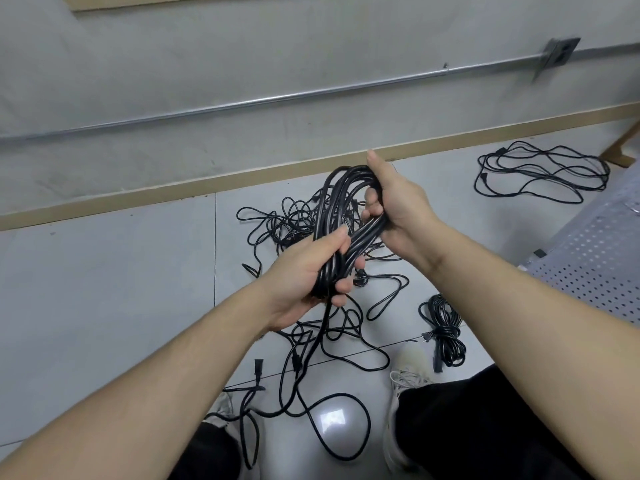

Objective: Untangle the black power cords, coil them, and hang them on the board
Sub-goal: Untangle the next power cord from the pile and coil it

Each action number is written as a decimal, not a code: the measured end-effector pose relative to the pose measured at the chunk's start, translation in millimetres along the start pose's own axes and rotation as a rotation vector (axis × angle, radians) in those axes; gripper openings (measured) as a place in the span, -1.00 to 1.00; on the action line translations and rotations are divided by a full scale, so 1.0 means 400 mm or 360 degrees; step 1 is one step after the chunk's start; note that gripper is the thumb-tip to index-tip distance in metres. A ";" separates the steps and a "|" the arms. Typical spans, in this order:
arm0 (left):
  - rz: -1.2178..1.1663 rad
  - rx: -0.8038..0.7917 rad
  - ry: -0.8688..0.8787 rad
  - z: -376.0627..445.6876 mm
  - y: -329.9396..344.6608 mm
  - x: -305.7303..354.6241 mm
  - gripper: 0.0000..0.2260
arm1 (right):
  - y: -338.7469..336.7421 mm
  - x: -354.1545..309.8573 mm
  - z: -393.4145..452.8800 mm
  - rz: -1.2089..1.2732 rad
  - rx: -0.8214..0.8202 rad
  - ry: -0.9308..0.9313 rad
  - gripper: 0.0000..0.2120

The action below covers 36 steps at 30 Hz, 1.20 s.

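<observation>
**Coil held at both ends, tail still trailing**

We hold the coil [349,223] of black power cord in both hands. Left hand [311,271] is wrapped tight around the lower bunch, keeping the loops from springing apart. Right hand [394,206] curls over the top bend, fingers hooked through, likely to keep the loop length even. One tail [313,348] drops from our left fist to the floor, so we judge coiling unfinished. The tangled pile [298,220] lies beyond, a tied bundle [445,332] beside the perforated board [595,258], for hanging later.
</observation>
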<state>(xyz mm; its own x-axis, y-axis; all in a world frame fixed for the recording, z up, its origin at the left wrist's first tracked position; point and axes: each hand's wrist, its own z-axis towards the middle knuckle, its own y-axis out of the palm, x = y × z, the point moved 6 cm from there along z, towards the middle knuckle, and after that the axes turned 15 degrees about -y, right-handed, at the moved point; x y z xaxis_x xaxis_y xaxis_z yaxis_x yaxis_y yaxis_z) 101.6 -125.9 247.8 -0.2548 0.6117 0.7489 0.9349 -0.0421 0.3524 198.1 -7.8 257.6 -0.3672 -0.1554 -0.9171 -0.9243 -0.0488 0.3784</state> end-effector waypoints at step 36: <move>-0.0255 0.1586 0.0640 -0.047 -0.302 0.110 -0.89 | 0.018 0.087 -0.044 -0.1540 -0.1431 -0.0111 -0.67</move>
<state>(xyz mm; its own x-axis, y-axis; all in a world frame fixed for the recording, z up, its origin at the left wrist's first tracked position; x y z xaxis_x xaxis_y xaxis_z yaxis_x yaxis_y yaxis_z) -27.3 -108.9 248.8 -0.2845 0.2417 0.9277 0.6175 0.7864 -0.0156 180.4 -30.7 230.6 0.3681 0.3617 -0.8566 -0.4340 -0.7479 -0.5023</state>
